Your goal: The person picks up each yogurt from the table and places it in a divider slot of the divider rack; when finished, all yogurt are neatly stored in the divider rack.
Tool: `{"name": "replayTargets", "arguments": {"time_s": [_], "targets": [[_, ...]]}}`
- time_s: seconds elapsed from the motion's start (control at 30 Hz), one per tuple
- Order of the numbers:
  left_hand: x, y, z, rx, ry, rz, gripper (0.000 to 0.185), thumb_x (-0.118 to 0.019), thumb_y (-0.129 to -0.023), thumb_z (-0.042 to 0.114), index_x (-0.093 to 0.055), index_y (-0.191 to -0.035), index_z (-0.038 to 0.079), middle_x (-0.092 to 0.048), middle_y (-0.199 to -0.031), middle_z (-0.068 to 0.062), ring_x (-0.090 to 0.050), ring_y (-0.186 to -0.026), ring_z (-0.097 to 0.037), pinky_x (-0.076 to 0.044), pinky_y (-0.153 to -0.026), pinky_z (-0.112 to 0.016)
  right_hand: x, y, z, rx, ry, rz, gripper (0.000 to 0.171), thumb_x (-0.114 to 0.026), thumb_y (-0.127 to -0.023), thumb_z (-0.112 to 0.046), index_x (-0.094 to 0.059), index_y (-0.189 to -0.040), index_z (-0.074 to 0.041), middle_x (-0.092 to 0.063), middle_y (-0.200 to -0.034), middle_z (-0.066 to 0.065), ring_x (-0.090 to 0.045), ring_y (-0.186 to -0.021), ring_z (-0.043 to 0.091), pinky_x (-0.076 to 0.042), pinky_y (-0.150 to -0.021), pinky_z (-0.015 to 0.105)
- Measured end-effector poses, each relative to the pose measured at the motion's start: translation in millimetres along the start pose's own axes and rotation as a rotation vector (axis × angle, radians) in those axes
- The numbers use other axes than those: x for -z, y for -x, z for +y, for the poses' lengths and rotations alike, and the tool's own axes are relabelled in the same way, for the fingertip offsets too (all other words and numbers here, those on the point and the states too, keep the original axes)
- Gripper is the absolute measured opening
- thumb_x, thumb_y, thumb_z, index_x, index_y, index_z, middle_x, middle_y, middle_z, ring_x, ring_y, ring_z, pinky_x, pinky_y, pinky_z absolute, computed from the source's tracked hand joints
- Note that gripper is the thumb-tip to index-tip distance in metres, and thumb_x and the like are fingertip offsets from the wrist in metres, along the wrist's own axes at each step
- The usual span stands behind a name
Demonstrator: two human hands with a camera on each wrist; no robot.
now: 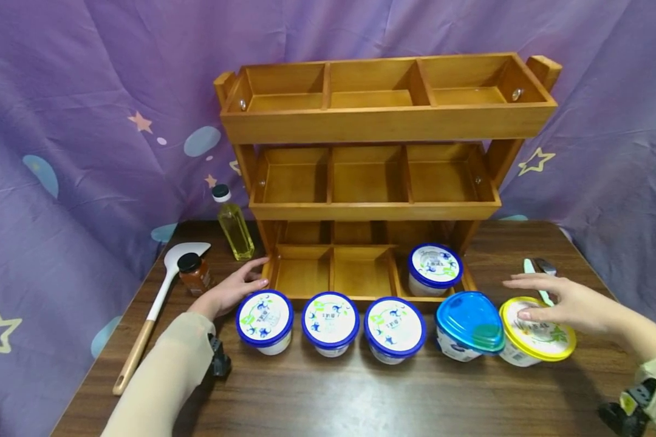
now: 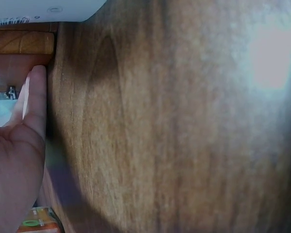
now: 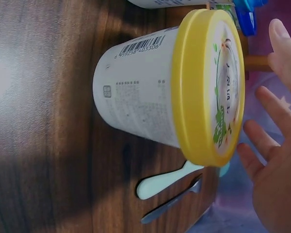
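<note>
My left hand point(image 1: 232, 294), fingers extended, touches the left end of the wooden rack's point(image 1: 374, 212) lowest tier; the left wrist view shows its fingers along the wood. Over on the right, my right hand point(image 1: 571, 303) hovers with spread fingers above a tub with a yellow lid point(image 1: 546, 340), and in the right wrist view those fingers stand apart from the lid. Left of that tub is one with a clear blue lid point(image 1: 470, 321). Three blue-rimmed tubs point(image 1: 265, 318) continue the row, and another blue-rimmed tub point(image 1: 435, 267) sits in the lowest tier's right compartment.
Left of the rack stand an oil bottle point(image 1: 235, 230) and a dark-lidded jar point(image 1: 195, 276), beside a white spatula point(image 1: 164, 291) with a wooden handle. A pale green-handled utensil point(image 3: 167, 183) and a metal one point(image 3: 172, 204) lie behind the yellow-lidded tub. A purple curtain point(image 1: 115, 152) hangs behind.
</note>
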State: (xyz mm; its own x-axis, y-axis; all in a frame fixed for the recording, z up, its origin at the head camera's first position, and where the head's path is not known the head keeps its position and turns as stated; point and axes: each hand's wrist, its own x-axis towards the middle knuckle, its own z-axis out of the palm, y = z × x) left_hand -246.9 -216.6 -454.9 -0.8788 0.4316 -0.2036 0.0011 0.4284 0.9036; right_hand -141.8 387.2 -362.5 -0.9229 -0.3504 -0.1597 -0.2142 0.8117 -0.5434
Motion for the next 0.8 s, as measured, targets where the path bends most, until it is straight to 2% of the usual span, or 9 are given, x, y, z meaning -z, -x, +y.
{"name": "replayTargets", "arguments": {"time_s": [0.07,0.13,0.23,0.27,0.37,0.4,0.47,0.67,0.8], "targets": [[-0.4,-0.7,-0.2,-0.003,0.001,-0.001,0.066,-0.056,-0.095,0.029,-0.022,-0.149,0.014,-0.036,-0.135,-0.029,-0.037,-0.125,-0.039,-0.035,-0.098,-0.050,-1,3,3,0.000,0.013,0.004,0.051,-0.070,-0.085,-0.025,-0.055,-0.130,-0.007,-0.040,-0.137,0.027,-0.031,-0.122,0.053,-0.037,-0.084,0.060],[-0.6,-1.5,-0.3,-0.001,0.001,0.002,0.066,-0.057,-0.094,0.029,-0.022,-0.149,0.015,-0.037,-0.135,-0.028,-0.037,-0.124,-0.039,-0.035,-0.098,-0.049,-2,7,6,0.016,0.018,0.021,0.048,-0.070,-0.084,-0.024,-0.057,-0.127,-0.008,-0.041,-0.136,0.024,-0.034,-0.121,0.050,-0.041,-0.085,0.044],[-0.2,-2.4,0.3,0.005,-0.004,0.004,0.066,-0.057,-0.094,0.031,-0.023,-0.149,0.016,-0.037,-0.136,-0.027,-0.037,-0.125,-0.038,-0.035,-0.098,-0.049,-4,12,10,0.023,-0.025,0.033,0.042,-0.071,-0.084,-0.020,-0.060,-0.124,-0.012,-0.042,-0.138,-0.001,-0.034,-0.127,0.033,-0.041,-0.080,0.023],[0.1,-2.6,0.7,0.007,-0.007,0.005,0.066,-0.057,-0.094,0.031,-0.023,-0.149,0.016,-0.036,-0.136,-0.027,-0.036,-0.125,-0.038,-0.034,-0.099,-0.049,-6,14,12,0.026,-0.040,0.039,0.041,-0.071,-0.083,-0.019,-0.060,-0.123,-0.014,-0.041,-0.135,-0.011,-0.034,-0.128,0.021,-0.039,-0.079,0.018],[0.7,-3.1,1.4,0.019,-0.011,0.005,0.067,-0.057,-0.094,0.033,-0.023,-0.149,0.019,-0.036,-0.137,-0.026,-0.035,-0.126,-0.037,-0.034,-0.099,-0.050,-9,18,18,0.044,-0.070,0.040,0.041,-0.072,-0.082,-0.017,-0.060,-0.121,-0.018,-0.032,-0.125,-0.034,-0.027,-0.118,-0.010,-0.038,-0.077,0.015],[0.9,-3.2,1.6,0.022,-0.015,0.006,0.067,-0.057,-0.094,0.034,-0.023,-0.149,0.019,-0.035,-0.138,-0.025,-0.035,-0.126,-0.037,-0.033,-0.099,-0.051,-11,18,20,0.056,-0.072,0.036,0.042,-0.073,-0.082,-0.016,-0.060,-0.122,-0.018,-0.030,-0.124,-0.038,-0.026,-0.117,-0.013,-0.039,-0.076,0.016],[1.1,-3.5,1.9,0.027,-0.020,0.008,0.066,-0.056,-0.094,0.035,-0.023,-0.149,0.020,-0.035,-0.138,-0.025,-0.034,-0.127,-0.037,-0.033,-0.099,-0.051,-14,19,23,0.081,-0.047,0.043,0.045,-0.075,-0.080,-0.016,-0.059,-0.122,-0.019,-0.028,-0.123,-0.040,-0.022,-0.108,-0.022,-0.039,-0.074,0.018],[0.2,-1.0,1.6,0.017,-0.007,0.008,0.066,-0.056,-0.094,0.032,-0.023,-0.149,0.018,-0.035,-0.137,-0.026,-0.034,-0.126,-0.038,-0.033,-0.099,-0.051,-28,23,30,0.176,0.022,0.104,0.060,-0.082,-0.070,-0.016,-0.057,-0.124,-0.017,-0.026,-0.126,-0.038,-0.020,-0.110,-0.021,-0.033,-0.074,0.016],[-1.4,4.6,8.7,0.012,0.023,0.001,0.065,-0.055,-0.096,0.025,-0.021,-0.149,0.013,-0.034,-0.137,-0.030,-0.034,-0.126,-0.041,-0.033,-0.099,-0.052,-34,25,32,0.203,0.045,0.153,0.071,-0.086,-0.065,-0.016,-0.054,-0.128,-0.017,-0.029,-0.129,-0.027,-0.020,-0.111,-0.018,-0.028,-0.075,0.013]]}}
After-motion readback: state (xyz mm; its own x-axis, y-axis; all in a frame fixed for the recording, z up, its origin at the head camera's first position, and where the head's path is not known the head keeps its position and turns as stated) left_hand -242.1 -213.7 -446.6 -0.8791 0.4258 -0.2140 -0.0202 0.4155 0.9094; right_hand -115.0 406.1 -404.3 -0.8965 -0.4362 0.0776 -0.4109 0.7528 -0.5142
